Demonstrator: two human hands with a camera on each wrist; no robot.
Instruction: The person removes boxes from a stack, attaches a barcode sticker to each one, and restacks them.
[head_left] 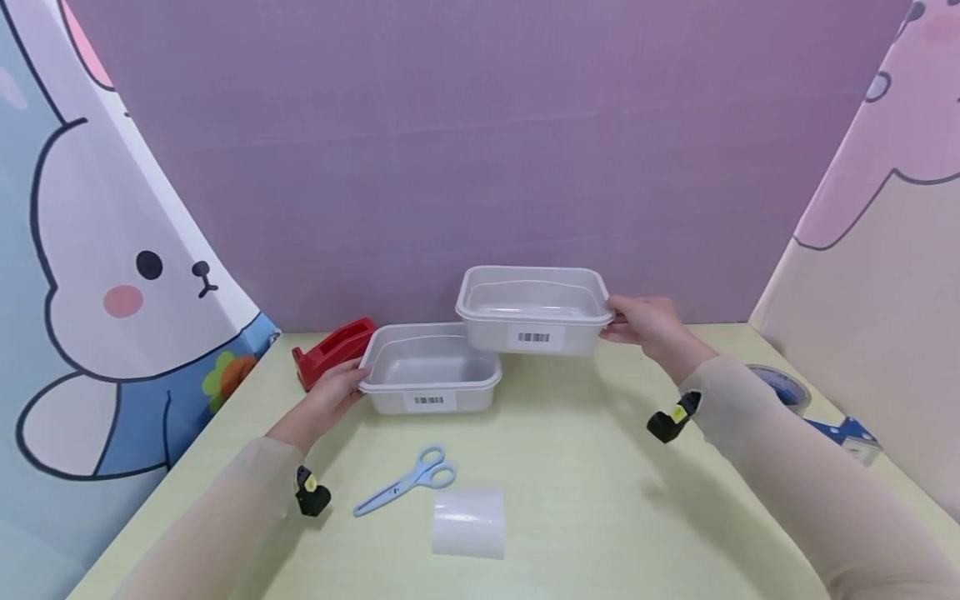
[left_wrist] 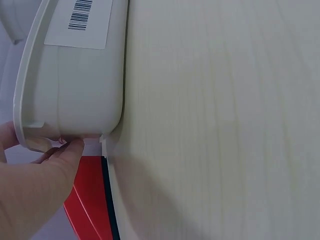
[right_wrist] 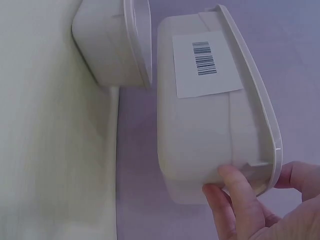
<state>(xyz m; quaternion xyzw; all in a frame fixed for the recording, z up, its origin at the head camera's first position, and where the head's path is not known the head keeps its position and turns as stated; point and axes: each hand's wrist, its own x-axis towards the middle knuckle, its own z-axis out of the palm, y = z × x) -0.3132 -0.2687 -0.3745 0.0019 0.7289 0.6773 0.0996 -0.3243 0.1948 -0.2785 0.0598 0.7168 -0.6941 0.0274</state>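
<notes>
Two pale grey plastic boxes with barcode labels are at the back of the table. The left box (head_left: 471, 400) sits on the tabletop, and my left hand (head_left: 330, 402) grips its left end by the rim. Held in the air by its right end, the right box (head_left: 491, 335) overlaps the left one's back right corner in the head view. My right hand (head_left: 651, 332) pinches that end; in the right wrist view the fingers (right_wrist: 242, 205) press the outer wall below the rim. Both boxes look empty inside.
Behind my left hand lies a red tape dispenser (head_left: 337, 350). Light blue scissors (head_left: 411, 481) and a glossy white piece (head_left: 468, 525) lie nearer the front. Past my right forearm are a tape roll (head_left: 783, 387) and a blue-and-white item (head_left: 851, 435). A purple wall stands behind.
</notes>
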